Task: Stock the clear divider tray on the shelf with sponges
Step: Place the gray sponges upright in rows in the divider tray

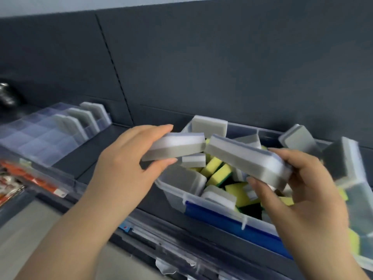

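My left hand [129, 158] grips a grey-and-white sponge [177, 147] between thumb and fingers, above the left end of a clear storage bin [177, 197]. My right hand [302, 184] grips a second grey-and-white sponge [246, 160] over the bin's middle. The two sponges nearly meet end to end. The bin holds several grey-and-white and yellow-green sponges [218, 171]. The clear divider tray [40, 138] sits on the dark shelf to the left, with three grey sponges [80, 120] standing upright in its far-right compartments.
The bin has a blue front panel [232, 223]. Grey sponges [298, 138] lean against its far and right rims. A dark back panel [222, 67] rises behind the shelf. Orange packaged goods [18, 178] lie at the lower left, and a metallic object [6, 96] at the far left.
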Demonstrator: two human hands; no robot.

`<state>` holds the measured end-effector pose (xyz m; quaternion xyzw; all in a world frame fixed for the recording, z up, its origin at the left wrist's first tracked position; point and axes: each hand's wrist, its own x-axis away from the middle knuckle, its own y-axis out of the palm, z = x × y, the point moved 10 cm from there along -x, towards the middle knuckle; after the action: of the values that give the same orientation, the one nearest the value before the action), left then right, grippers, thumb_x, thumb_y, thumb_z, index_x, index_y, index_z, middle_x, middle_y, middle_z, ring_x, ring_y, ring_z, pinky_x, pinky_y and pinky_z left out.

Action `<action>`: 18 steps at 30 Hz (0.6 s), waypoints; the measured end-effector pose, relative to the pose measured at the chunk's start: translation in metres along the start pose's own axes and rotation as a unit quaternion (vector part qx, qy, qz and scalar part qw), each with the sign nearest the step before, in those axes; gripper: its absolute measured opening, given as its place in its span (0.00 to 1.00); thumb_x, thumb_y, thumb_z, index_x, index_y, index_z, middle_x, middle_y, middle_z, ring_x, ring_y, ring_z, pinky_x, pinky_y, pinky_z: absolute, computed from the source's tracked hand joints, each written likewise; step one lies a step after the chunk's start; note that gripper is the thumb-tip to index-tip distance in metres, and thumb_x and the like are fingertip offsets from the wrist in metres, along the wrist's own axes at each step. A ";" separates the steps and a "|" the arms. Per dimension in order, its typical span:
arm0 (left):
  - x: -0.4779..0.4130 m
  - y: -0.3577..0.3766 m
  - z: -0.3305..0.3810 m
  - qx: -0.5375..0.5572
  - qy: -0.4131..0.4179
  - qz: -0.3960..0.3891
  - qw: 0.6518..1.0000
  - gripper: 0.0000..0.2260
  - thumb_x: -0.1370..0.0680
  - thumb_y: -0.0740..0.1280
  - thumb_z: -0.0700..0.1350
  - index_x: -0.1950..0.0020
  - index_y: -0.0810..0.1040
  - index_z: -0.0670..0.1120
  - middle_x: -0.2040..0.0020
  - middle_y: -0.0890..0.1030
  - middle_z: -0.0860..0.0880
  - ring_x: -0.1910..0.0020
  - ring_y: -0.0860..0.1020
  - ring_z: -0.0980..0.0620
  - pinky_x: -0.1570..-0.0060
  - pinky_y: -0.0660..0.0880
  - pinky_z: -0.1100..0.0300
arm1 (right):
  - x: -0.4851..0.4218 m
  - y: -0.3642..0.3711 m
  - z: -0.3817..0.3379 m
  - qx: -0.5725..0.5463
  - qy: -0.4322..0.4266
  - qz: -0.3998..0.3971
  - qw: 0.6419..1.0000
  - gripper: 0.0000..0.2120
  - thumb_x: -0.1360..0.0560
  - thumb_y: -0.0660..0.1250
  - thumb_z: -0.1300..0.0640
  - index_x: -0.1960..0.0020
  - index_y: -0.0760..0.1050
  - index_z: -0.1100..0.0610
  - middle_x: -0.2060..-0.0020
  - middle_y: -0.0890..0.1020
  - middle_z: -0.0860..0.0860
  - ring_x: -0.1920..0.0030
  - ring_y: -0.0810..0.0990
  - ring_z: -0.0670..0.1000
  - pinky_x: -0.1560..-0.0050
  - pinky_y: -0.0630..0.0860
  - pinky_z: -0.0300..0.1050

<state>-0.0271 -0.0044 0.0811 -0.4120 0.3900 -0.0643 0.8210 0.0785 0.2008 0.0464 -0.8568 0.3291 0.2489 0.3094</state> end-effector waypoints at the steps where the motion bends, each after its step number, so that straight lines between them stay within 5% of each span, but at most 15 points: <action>1: 0.008 -0.014 -0.014 -0.003 -0.009 0.010 1.000 0.23 0.34 0.75 0.43 0.40 0.77 0.49 0.47 0.73 0.60 0.45 0.61 0.81 0.46 0.56 0.84 | 0.004 0.013 -0.013 -0.013 -0.006 -0.003 1.000 0.22 0.34 0.73 0.53 0.46 0.69 0.37 0.49 0.74 0.35 0.49 0.77 0.46 0.50 0.74 0.41; 8: 0.086 -0.131 -0.133 -0.013 -0.125 0.090 0.988 0.25 0.33 0.74 0.47 0.38 0.73 0.58 0.49 0.71 0.66 0.51 0.67 0.70 0.50 0.58 0.85 | 0.052 0.138 -0.120 -0.050 -0.059 -0.074 0.994 0.23 0.35 0.73 0.56 0.44 0.70 0.41 0.47 0.74 0.35 0.44 0.74 0.38 0.46 0.72 0.33; 10: 0.119 -0.160 -0.175 -0.024 -0.157 0.103 0.982 0.25 0.34 0.75 0.45 0.38 0.76 0.54 0.49 0.72 0.64 0.51 0.68 0.67 0.50 0.58 0.84 | 0.068 0.177 -0.155 -0.041 -0.098 -0.089 0.990 0.26 0.36 0.75 0.59 0.42 0.70 0.44 0.46 0.73 0.36 0.44 0.71 0.33 0.46 0.67 0.26; 16: 0.177 -0.211 -0.252 -0.058 -0.189 0.096 0.976 0.25 0.35 0.76 0.43 0.39 0.78 0.46 0.48 0.74 0.55 0.52 0.66 0.67 0.50 0.58 0.84 | 0.101 0.259 -0.216 -0.094 -0.107 -0.122 0.982 0.23 0.35 0.71 0.57 0.43 0.70 0.45 0.47 0.74 0.39 0.45 0.72 0.34 0.46 0.65 0.24; 18: 0.186 -0.223 -0.265 -0.067 -0.186 0.112 0.974 0.24 0.35 0.75 0.43 0.39 0.78 0.44 0.48 0.73 0.54 0.51 0.65 0.67 0.48 0.63 0.76 | 0.104 0.279 -0.227 -0.099 -0.107 -0.142 0.979 0.23 0.35 0.71 0.56 0.44 0.70 0.44 0.48 0.74 0.39 0.46 0.72 0.33 0.47 0.65 0.23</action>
<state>-0.0350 -0.3951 0.0390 -0.4242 0.2773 0.1325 0.8519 -0.0026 -0.1643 0.0340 -0.8896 0.1432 0.3236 0.2888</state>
